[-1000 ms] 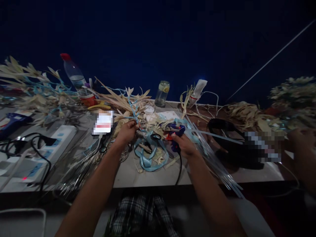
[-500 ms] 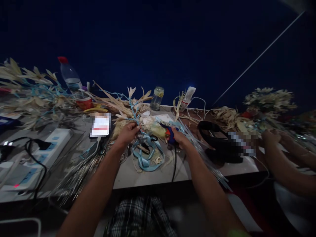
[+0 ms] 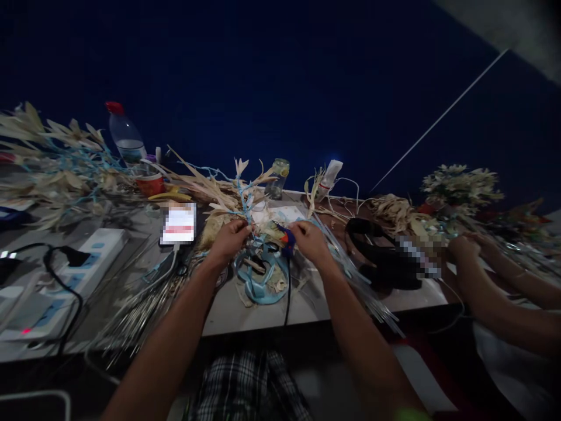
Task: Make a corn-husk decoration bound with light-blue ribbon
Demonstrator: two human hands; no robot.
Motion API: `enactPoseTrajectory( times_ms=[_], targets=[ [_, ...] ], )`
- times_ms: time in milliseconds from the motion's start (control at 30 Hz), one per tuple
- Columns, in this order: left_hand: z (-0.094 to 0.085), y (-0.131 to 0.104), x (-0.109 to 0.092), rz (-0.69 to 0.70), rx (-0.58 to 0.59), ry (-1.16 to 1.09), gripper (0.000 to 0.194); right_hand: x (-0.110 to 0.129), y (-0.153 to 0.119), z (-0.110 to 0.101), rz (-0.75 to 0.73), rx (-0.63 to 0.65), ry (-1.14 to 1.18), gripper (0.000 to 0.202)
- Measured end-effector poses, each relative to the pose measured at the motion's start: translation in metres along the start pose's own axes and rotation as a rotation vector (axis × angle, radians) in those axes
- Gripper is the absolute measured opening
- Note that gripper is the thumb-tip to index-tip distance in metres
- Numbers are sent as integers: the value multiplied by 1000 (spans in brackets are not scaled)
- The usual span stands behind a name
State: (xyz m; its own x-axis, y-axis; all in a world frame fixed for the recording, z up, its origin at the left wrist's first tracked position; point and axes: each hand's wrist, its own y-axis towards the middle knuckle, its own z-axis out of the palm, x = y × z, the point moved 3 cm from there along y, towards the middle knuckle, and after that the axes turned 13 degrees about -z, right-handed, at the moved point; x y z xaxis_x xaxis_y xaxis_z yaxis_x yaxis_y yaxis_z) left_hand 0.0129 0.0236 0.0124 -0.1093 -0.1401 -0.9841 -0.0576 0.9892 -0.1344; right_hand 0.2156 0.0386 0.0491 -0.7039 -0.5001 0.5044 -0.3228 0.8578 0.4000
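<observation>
My left hand (image 3: 232, 238) is closed on the lower end of a blue-wrapped stem (image 3: 245, 202), which stands up with pale dried leaves around it. To its right, my right hand (image 3: 308, 240) is closed on a blue and red tool (image 3: 287, 241), whose tip points toward the stem. A black cord (image 3: 287, 295) runs from the tool down over the table edge. Just below and between my hands lies a loose coil of light blue ribbon (image 3: 263, 289). What exactly my left fingertips pinch is too small to tell.
A phone (image 3: 179, 223), a power strip (image 3: 83, 275), a bundle of thin wires (image 3: 140, 318) and a bottle (image 3: 126, 137) are on the left. A glass jar (image 3: 278, 178) stands behind. Black headphones (image 3: 381, 254) lie right, near another person's hands (image 3: 467, 248).
My right hand has moved left with the blue and red tool, closer to my left hand. The view has shifted slightly, and the cord has swung left with the tool.
</observation>
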Motion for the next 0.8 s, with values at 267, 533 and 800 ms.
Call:
enactPoseTrajectory(
  times_ms=[267, 533, 800],
  targets=[
    [-1, 3, 3, 44, -63, 87, 25, 27, 3, 63, -4, 293, 406, 33],
    [-3, 5, 5, 31, -162, 171, 25, 24, -1, 68, -251, 50, 481, 27],
    [4, 3, 1, 54, -185, 255, 26, 27, -9, 55, -378, -107, 437, 23]
  ],
)
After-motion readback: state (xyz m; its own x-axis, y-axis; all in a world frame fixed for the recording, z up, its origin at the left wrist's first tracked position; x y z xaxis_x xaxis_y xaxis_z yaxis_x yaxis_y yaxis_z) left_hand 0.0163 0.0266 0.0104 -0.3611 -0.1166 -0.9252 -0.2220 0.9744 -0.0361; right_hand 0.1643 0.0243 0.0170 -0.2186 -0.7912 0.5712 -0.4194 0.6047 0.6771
